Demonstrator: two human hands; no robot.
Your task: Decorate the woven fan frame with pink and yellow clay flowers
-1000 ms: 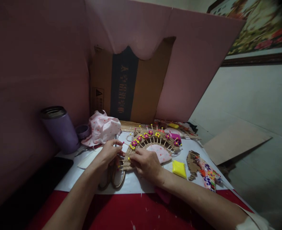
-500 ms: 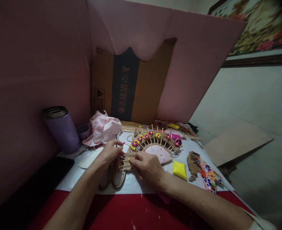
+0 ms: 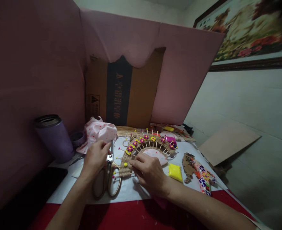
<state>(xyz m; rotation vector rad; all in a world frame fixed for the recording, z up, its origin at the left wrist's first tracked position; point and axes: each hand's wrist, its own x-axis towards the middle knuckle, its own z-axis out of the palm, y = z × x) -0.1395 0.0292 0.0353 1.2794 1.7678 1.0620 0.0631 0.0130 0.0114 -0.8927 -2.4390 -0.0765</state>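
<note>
A curved woven twine piece (image 3: 124, 156) lies on the white sheet, with sticks poking out of its edges and pink and yellow flowers (image 3: 145, 137) along its band. A yellow dot (image 3: 125, 164) sits near its left end. My right hand (image 3: 150, 172) is beside that end, fingers bent and fingertips together near the twine; anything between them is hidden. My left hand (image 3: 95, 159) hovers left of the piece, beside the scissors (image 3: 109, 169), thumb and fingers drawn together. What it holds, if anything, cannot be made out.
A purple tumbler (image 3: 55, 139) and crumpled dotted cloth (image 3: 100, 130) stand at back left. A yellow packet (image 3: 175, 172) and a cardboard cutout with patterned wrapping (image 3: 204, 175) lie right. Pink panels (image 3: 179, 80) enclose the back; a dark flat object (image 3: 35, 191) is at left.
My left hand has drawn back left from the twine piece, uncovering the scissors. My right fingertips have shifted slightly off the yellow dot, which now shows fully. The view has turned a little.
</note>
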